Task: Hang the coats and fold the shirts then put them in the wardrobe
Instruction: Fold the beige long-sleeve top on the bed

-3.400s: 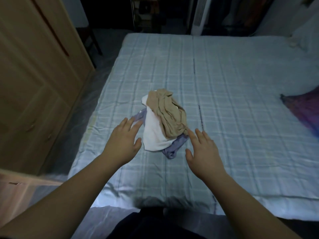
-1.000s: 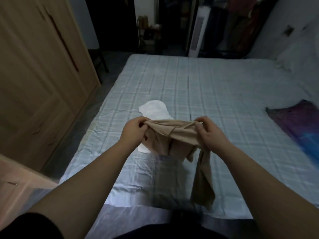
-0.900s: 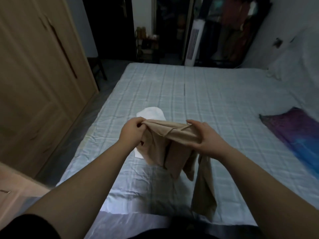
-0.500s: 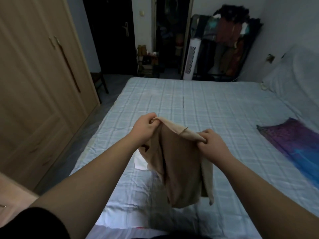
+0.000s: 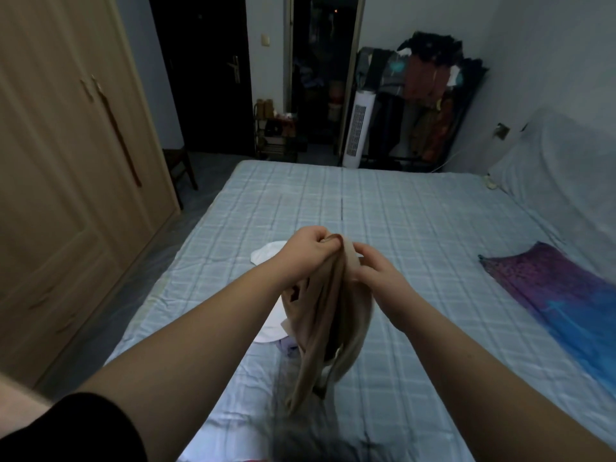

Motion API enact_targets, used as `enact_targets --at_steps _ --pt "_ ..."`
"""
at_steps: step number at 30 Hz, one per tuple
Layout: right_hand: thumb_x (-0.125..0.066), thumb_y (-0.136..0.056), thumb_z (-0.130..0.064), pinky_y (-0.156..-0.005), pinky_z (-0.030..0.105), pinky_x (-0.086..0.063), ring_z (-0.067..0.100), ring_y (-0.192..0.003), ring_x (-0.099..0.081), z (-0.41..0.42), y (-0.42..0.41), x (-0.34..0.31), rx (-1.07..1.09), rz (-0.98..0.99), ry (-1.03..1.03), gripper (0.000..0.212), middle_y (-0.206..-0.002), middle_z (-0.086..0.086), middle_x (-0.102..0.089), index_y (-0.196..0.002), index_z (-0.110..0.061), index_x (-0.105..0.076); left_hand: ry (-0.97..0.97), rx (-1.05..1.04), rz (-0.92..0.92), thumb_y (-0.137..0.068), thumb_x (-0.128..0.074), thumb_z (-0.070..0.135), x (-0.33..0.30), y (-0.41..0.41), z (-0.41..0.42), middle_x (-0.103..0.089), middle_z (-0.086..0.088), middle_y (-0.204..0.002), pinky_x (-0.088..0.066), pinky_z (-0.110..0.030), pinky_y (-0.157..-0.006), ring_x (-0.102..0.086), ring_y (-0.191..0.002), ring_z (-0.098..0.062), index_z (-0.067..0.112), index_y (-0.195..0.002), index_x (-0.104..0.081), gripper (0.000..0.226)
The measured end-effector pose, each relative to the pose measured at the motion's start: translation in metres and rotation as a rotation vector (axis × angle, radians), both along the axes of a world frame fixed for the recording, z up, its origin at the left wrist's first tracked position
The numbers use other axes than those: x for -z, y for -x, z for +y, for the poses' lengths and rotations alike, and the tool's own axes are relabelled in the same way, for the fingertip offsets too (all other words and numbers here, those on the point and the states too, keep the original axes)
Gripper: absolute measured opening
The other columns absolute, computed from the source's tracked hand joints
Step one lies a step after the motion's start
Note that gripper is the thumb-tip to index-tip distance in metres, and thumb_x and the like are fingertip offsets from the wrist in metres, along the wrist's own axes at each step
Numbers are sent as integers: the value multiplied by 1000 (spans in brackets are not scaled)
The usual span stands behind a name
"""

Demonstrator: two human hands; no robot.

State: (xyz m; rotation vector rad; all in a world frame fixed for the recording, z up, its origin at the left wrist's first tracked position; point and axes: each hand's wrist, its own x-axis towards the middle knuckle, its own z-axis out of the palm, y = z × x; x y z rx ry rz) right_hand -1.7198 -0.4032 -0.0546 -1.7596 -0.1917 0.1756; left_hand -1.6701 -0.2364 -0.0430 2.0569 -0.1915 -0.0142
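A beige shirt (image 5: 328, 315) hangs bunched in the air above the near part of the bed (image 5: 400, 221). My left hand (image 5: 305, 251) grips its top edge in a fist. My right hand (image 5: 373, 275) pinches the same top edge right beside it. Under and behind the hanging shirt a white garment (image 5: 266, 256) lies on the bed, with a bit of lilac cloth (image 5: 290, 348) showing beneath it. The wooden wardrobe (image 5: 66, 181) stands along the left with its doors closed.
A purple and blue cloth (image 5: 560, 295) lies on the right side of the bed. Beyond the far end stand a white tower fan (image 5: 358, 138), a rack of dark clothes (image 5: 430, 105) and an open dark doorway (image 5: 320, 78). A narrow floor strip runs between bed and wardrobe.
Both hands took the beige shirt off the pile and lifted it. In the last second they came close together at its top edge, so the shirt now hangs in a narrow bunch.
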Motion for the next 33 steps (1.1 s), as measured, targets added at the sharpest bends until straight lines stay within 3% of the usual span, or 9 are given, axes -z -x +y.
enact_targets --at_steps 2,4,6,9,13,18,21,26,33 --pt "-68 -80 -40 -81 26 -54 7 -97 -67 4 -2 -4 12 -79 197 46 -107 -7 -69 -123 -31 -56 -35 32 25 -90 -58 29 -3 0 -4 -53 3 -63 -40 -28 -57 -49 -59 -13 17 -74 -56 20" --pt "-69 -83 -33 -72 28 -51 6 -85 -64 5 -6 -5 117 -173 387 27 -93 -9 -67 -108 -29 -59 -46 65 36 -88 -61 29 -4 1 -6 -54 5 -64 -40 -27 -55 -49 -59 -11 17 -78 -58 16" --pt "-64 -87 -20 -65 24 -44 4 -73 -58 4 -11 -8 172 -231 425 7 -81 -7 -65 -92 -24 -61 -43 101 25 -88 -66 31 -1 2 -2 -57 6 -71 -42 -25 -60 -51 -65 -8 15 -85 -60 17" --pt "-56 -92 -14 -61 12 -39 -3 -70 -56 -3 -16 -9 140 -255 456 10 -80 -7 -65 -90 -21 -63 6 211 64 -86 -71 39 9 3 14 -66 3 -85 -49 -27 -72 -59 -78 -7 20 -96 -62 24" --pt "-50 -97 -8 -62 13 -42 -5 -63 -52 -10 -19 -11 236 -283 212 15 -74 -9 -61 -92 -16 -62 -150 376 195 -80 -79 33 36 7 30 -73 8 -91 -56 -24 -77 -69 -86 -8 23 -102 -67 26" --pt "-48 -101 -15 -65 21 -47 6 -68 -56 -33 -26 -19 323 -232 -47 21 -73 -4 -60 -86 -21 -61 -245 360 266 -84 -72 39 80 9 35 -63 3 -78 -50 -27 -71 -56 -72 -6 8 -91 -66 33" --pt "-47 -102 -17 -61 16 -44 3 -66 -53 -48 -29 -17 376 -251 43 19 -74 -4 -59 -89 -14 -61 -217 315 244 -90 -63 26 88 8 39 -55 3 -73 -41 -24 -67 -49 -71 -9 11 -82 -61 17" --pt "-51 -99 -17 -64 16 -40 2 -73 -56 -75 -40 -12 535 -328 227 16 -79 -7 -64 -88 -17 -64 -191 153 63 -95 -61 36 73 -5 49 -53 8 -68 -37 -17 -63 -47 -64 -3 14 -73 -56 31" --pt "-51 -99 -21 -77 28 -35 18 -90 -57 -128 -53 -37 543 -433 622 15 -92 -2 -65 -98 -21 -66 -534 241 9 -84 -71 32 36 -30 87 -62 2 -75 -40 -25 -63 -59 -74 -13 20 -80 -65 14"
